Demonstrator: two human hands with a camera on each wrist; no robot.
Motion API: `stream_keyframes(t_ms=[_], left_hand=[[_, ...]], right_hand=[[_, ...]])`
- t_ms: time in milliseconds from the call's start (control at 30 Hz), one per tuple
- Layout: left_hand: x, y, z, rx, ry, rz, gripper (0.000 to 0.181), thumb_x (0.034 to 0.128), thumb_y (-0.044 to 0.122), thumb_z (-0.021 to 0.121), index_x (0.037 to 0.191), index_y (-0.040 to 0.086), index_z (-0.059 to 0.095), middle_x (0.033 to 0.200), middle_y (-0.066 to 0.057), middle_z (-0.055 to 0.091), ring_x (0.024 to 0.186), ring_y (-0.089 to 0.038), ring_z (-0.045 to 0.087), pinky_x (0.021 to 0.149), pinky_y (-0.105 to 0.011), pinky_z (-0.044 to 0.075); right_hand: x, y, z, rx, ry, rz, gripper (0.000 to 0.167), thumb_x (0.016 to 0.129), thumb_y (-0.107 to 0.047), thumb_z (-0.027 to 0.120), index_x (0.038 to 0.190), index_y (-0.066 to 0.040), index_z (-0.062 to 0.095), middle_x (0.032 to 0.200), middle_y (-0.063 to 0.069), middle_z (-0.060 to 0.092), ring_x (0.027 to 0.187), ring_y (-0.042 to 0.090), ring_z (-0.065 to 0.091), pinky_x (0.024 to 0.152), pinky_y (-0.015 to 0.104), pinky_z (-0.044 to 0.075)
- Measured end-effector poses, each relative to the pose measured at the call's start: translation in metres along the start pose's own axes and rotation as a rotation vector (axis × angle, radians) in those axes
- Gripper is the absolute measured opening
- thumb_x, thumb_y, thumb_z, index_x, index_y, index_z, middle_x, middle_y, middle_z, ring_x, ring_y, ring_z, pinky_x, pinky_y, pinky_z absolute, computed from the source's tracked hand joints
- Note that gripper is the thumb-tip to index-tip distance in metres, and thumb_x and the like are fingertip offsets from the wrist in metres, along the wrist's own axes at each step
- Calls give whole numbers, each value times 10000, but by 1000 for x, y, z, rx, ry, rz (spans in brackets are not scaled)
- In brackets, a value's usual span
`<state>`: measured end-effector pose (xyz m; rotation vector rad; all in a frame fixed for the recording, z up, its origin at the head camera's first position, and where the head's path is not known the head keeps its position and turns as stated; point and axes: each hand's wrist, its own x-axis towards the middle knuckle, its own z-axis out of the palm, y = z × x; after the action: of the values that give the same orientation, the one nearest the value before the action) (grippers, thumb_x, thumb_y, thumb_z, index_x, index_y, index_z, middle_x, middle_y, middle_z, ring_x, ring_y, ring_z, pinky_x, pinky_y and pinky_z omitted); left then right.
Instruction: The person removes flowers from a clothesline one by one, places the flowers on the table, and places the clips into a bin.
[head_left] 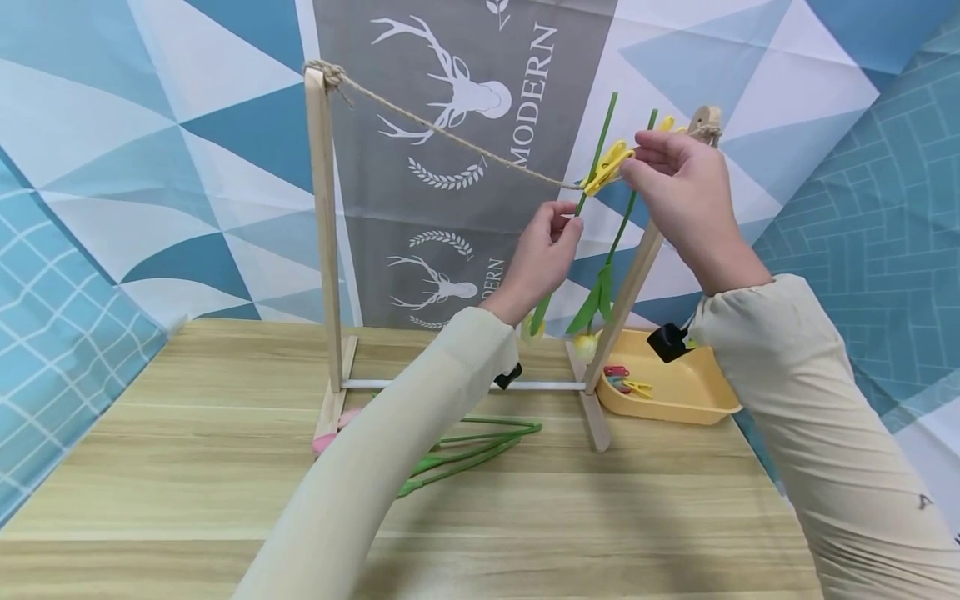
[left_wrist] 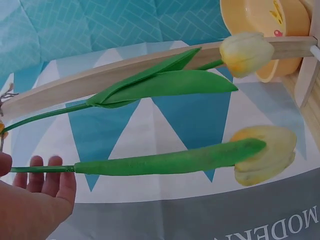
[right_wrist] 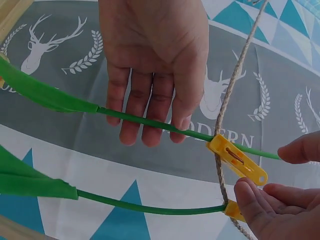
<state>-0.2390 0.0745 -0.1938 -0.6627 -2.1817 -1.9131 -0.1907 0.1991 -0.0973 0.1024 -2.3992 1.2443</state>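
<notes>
My left hand pinches the green stem of a pale yellow tulip between thumb and fingers; the bloom hangs downward. A yellow clothespin clips this stem to the twine, just above the left fingers. Beside that clothespin is my right hand, its thumb and fingers apart around the pin's handle end. Whether a fingertip touches the pin is unclear. A second yellow tulip hangs upside down nearer the right post, held by another yellow clothespin partly hidden behind the right fingers.
The twine runs between two wooden posts, left and right, joined low by a white rod. A yellow bin with several small clothespins stands at right. Pink tulips lie on the wooden table, partly behind the left sleeve.
</notes>
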Motion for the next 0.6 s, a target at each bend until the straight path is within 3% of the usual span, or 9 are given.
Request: stream_keyframes(t_ms=[267,433,600], left_hand=[[1,0,3,-40,-24,23,266,1005,149,401,1236,39,474,1163,-78,573,992,-195,608,863,-176,482],[1,3,7,-105,-30,8,247,1013,109,354,1191,-3,483,1058,-147,564,974,-241,610,865,-193,488],[1,1,10,-153,-33,3,229,1012,99,349,1161,-8,487,938,-108,532,931,-235,602,842,-187,495]], right_hand=[[3,-2,-1,28,-49,43,501,921,-254,554,1394,-140,436,1381,61,506,1202,110,530,971,242,450],[4,-2,-3,46,-68,38,512,906,-237,588,1388,-137,445,1381,60,511,1101,73,578,890,179,482],[5,1,-6,82,-64,38,509,885,-217,625,1364,-127,480,1205,7,590,1043,78,577,822,135,490]])
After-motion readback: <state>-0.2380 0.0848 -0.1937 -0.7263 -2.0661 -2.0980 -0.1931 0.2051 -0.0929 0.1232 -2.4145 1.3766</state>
